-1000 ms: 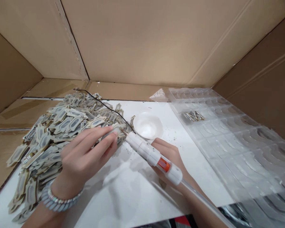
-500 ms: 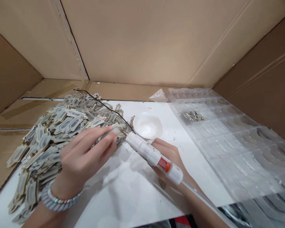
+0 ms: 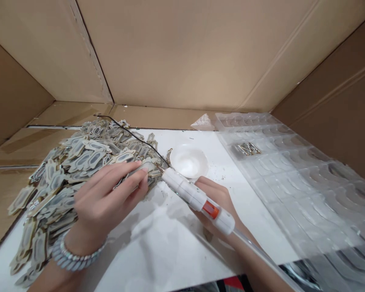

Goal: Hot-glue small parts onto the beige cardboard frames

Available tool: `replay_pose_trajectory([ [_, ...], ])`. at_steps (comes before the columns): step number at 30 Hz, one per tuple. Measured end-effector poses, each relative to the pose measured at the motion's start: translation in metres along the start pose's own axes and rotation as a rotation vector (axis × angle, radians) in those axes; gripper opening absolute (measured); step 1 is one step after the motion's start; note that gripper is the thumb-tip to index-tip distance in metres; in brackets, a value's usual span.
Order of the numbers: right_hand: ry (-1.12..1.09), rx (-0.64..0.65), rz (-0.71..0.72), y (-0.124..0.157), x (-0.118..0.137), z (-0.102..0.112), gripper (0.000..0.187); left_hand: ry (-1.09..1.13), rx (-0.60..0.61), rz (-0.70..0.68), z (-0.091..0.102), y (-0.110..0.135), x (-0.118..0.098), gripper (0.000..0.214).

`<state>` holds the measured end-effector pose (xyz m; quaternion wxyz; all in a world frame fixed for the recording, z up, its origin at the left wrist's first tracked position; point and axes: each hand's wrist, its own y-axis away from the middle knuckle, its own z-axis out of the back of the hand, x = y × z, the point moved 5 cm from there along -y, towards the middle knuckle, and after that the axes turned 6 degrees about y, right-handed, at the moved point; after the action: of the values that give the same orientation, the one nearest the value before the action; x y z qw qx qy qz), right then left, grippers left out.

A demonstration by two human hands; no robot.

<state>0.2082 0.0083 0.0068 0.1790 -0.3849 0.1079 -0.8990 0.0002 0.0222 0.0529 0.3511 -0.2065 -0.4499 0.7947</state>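
My left hand (image 3: 109,198) pinches one small flat ornate piece (image 3: 146,167) at the near edge of a big heap of like pieces (image 3: 69,170). My right hand (image 3: 217,202) grips a white pen-shaped tool (image 3: 197,198) with an orange button and a clear tube trailing from its rear. The tool's metal tip touches the held piece. A beaded bracelet (image 3: 76,255) sits on my left wrist.
A small white dish (image 3: 189,161) stands just behind the tool tip. A clear plastic blister tray (image 3: 295,174) with several pockets lies at the right, one pocket holding a few small pieces (image 3: 247,148). Cardboard walls (image 3: 182,52) enclose the white work surface (image 3: 170,247). A thin black wire (image 3: 134,136) crosses the heap.
Both hands and the tool have shifted very slightly; the tool tip stays at the held piece.
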Motion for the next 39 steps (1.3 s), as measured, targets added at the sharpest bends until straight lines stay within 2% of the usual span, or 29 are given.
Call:
replay_pose_trajectory([
  [5,-0.005,-0.062,-0.098,-0.001,-0.002,0.003,0.025,0.100,0.030,0.023,-0.002,-0.002,-0.007,0.027],
  [9,-0.076,-0.149,-0.168,-0.002,0.002,0.011,0.030,0.410,0.084,0.186,-0.014,0.002,-0.016,0.025],
  [12,-0.154,-0.093,-0.236,-0.002,0.003,0.011,0.030,0.621,0.099,0.393,-0.024,0.012,-0.019,0.028],
  [16,-0.212,-0.015,-0.250,0.000,0.003,0.009,0.033,0.821,0.107,0.622,-0.032,0.022,-0.022,0.033],
  [20,-0.276,0.007,-0.264,-0.001,0.002,0.008,0.033,0.879,0.114,0.695,-0.034,0.022,-0.024,0.032],
  [25,-0.329,0.059,-0.324,0.000,0.000,0.006,0.025,0.935,0.102,0.738,-0.036,0.024,-0.026,0.030],
  [27,-0.384,0.075,-0.354,0.002,-0.002,0.003,0.023,1.021,0.107,0.808,-0.038,0.026,-0.025,0.031],
  [30,-0.457,0.078,-0.392,0.006,-0.006,-0.001,0.026,1.246,0.166,1.026,-0.049,0.032,-0.026,0.026],
  [32,-0.518,0.085,-0.381,0.007,-0.006,-0.003,0.024,1.529,0.256,1.243,-0.061,0.037,-0.034,0.026],
  [35,-0.640,0.187,-0.349,0.007,-0.002,-0.010,0.014,2.002,0.391,1.609,-0.074,0.044,-0.054,0.033],
  [37,-0.644,0.210,-0.350,0.005,0.000,-0.011,0.012,2.148,0.397,1.803,-0.076,0.047,-0.062,0.029],
  [39,-0.594,0.176,-0.372,0.004,-0.001,-0.009,0.012,2.178,0.366,1.928,-0.077,0.051,-0.064,0.026],
])
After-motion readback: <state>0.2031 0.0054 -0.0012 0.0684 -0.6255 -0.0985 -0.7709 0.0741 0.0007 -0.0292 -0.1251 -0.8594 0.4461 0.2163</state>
